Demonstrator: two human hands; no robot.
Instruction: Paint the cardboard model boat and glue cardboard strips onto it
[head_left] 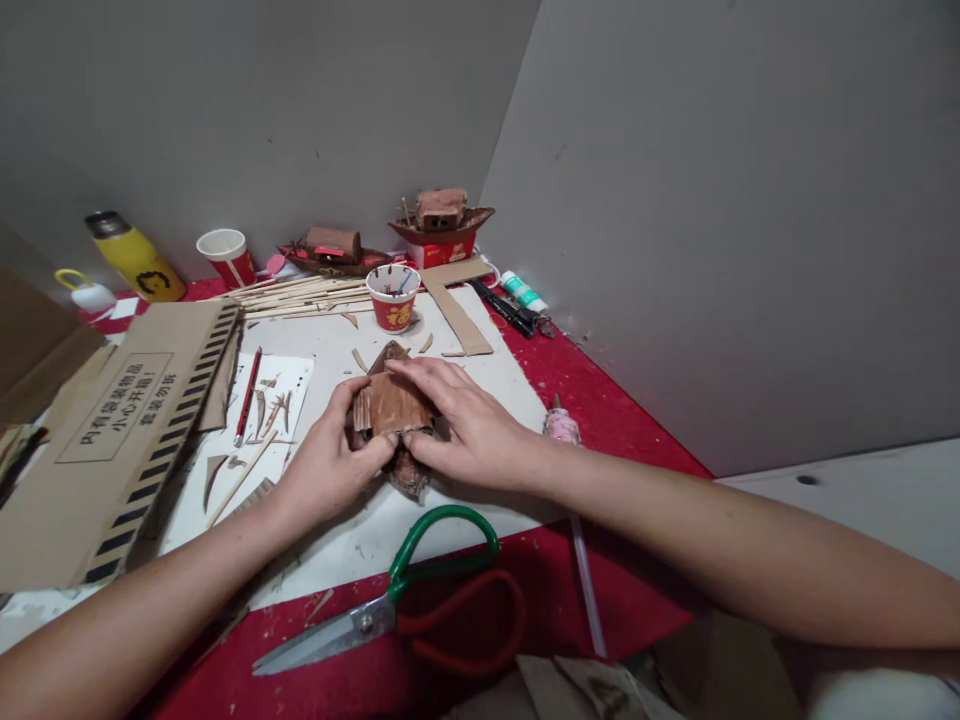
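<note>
A small brown model boat (403, 402) with a curved cardboard roof lies on the white sheet, its pointed ends facing away from me and towards me. My left hand (341, 450) grips the left side of the roof, thumb at its near edge. My right hand (465, 420) holds the right side, with fingers over the far edge of the roof and thumb at the near edge. Both thumbs almost meet there. Just beyond the boat stands a red and white paper cup (394, 298) with brown smears and something blue inside.
Large scissors (367, 620) with green and red handles lie in front. A printed cardboard piece (112, 430), a red pencil (247, 397) and scraps are at left. Two finished-looking model boats (442, 212), thin sticks (300, 295), a yellow bottle (139, 255) and a glue gun (561, 425) surround the sheet.
</note>
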